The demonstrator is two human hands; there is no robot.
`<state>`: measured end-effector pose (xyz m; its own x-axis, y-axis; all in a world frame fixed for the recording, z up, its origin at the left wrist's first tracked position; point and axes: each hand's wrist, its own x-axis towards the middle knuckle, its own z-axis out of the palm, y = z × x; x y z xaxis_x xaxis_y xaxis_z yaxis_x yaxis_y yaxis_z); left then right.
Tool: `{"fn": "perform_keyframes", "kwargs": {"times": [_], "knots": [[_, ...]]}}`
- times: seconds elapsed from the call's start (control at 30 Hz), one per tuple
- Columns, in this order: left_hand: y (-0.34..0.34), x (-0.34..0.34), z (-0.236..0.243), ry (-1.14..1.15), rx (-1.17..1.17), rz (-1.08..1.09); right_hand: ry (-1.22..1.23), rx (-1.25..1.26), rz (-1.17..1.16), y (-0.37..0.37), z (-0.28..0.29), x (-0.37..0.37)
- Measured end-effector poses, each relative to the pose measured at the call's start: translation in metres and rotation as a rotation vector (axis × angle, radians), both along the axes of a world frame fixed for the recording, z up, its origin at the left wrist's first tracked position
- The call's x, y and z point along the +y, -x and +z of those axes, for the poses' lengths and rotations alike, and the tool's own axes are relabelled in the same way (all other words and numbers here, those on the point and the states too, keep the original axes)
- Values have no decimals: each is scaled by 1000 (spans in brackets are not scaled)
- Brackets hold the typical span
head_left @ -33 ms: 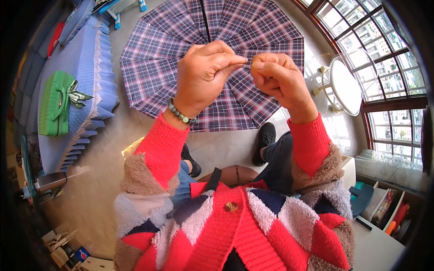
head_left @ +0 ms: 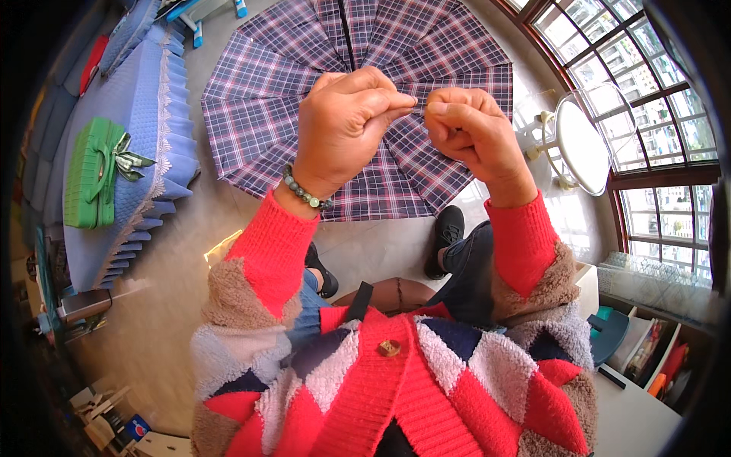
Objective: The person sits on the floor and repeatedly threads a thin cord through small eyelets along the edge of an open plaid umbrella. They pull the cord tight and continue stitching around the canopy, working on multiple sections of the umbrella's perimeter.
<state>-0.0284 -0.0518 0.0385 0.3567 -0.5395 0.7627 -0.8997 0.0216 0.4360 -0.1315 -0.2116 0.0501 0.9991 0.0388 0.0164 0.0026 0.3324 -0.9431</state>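
Note:
My left hand [head_left: 350,126], with a beaded bracelet [head_left: 304,190] at its wrist, is closed in a pinch of thumb and forefinger. Facing it across a narrow gap, my right hand [head_left: 472,137] is also closed, its fingers curled and thumb pressed to the forefinger. Something very thin seems to show at the left fingertips and in the gap, too small to name. Both hands are held up above an open plaid umbrella [head_left: 266,107] in navy, red and white, which spreads over the floor. A dark rod [head_left: 345,30] runs along its far part.
At left, a green case [head_left: 90,179] with a scarf tied on it stands on a blue quilted, ruffled cover [head_left: 141,114]. A round white-topped stand [head_left: 582,145] is at right by barred windows [head_left: 647,68]. An open drawer [head_left: 655,343] with things in it is at lower right.
My right hand has shifted very slightly to the right, so the gap between the fingertips is a little wider. My left hand has stayed in place.

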Motion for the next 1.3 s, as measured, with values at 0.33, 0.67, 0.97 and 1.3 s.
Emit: {"fn": "perform_keyframes", "kwargs": {"times": [0.33, 0.67, 0.97, 1.3], "knots": [[2, 4, 3, -3, 109, 24, 97, 3, -33, 3, 5, -1], [0, 6, 4, 94, 666, -392, 89, -2, -124, 0, -1, 1], [-14, 17, 5, 194, 900, -481, 211, -118, -229, 0, -3, 3], [-14, 19, 8, -202, 579, -224, 246, -74, -282, -4, -9, -5]]}}
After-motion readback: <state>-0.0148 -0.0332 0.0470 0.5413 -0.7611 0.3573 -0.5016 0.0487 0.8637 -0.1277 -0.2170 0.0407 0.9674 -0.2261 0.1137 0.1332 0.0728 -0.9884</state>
